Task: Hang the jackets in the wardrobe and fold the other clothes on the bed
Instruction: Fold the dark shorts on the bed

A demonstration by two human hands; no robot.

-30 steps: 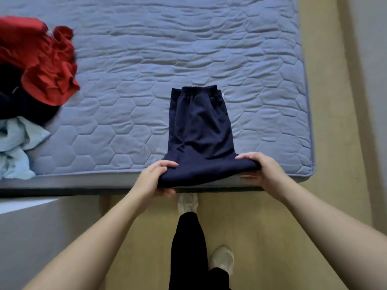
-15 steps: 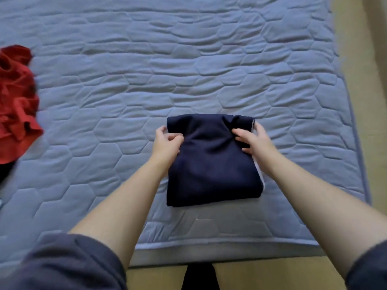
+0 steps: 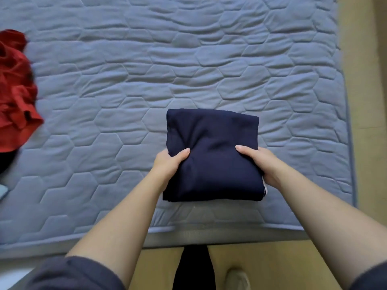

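My left hand (image 3: 167, 164) and right hand (image 3: 258, 164) each grasp a side of the folded navy garment (image 3: 211, 130), thumbs on top, the bundle lying squarely between them, equally near both.

A bedroom in a home. A quilted grey mattress (image 3: 188, 59) fills the view, with loose clothes (image 3: 16, 91) lying on it, above a pale wooden floor (image 3: 360, 101).

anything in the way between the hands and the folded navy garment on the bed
Nothing visible does. The left hand grips the folded navy garment at its left edge, the right hand its right edge, thumbs on top. The red garment lies apart, far left on the bed.
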